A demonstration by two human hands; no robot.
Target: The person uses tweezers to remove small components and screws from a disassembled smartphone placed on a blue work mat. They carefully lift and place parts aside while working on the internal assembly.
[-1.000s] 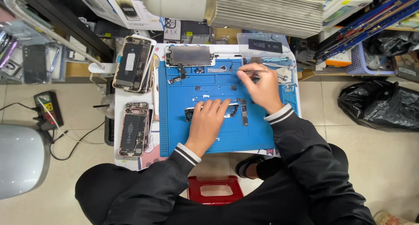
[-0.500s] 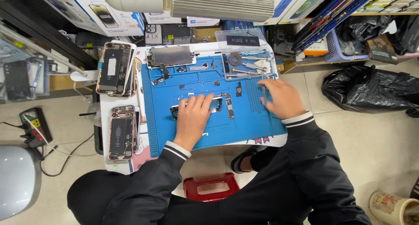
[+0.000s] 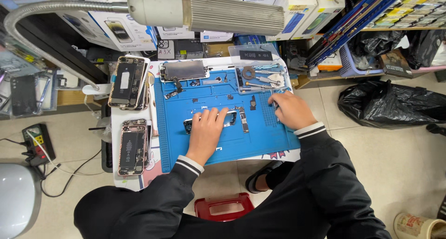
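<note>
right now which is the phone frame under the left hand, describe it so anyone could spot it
Start at the blue work mat on the white table. Mid-mat, the left hand lies flat on a dark, hollowed phone frame. Unlike the two opened phones off the mat's left edge, it is only a rim.

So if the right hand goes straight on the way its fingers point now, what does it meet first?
The right hand points up and slightly left along the blue mat. First in that line is probably the clear tray of small tools, though height is hard to judge from above.
</note>
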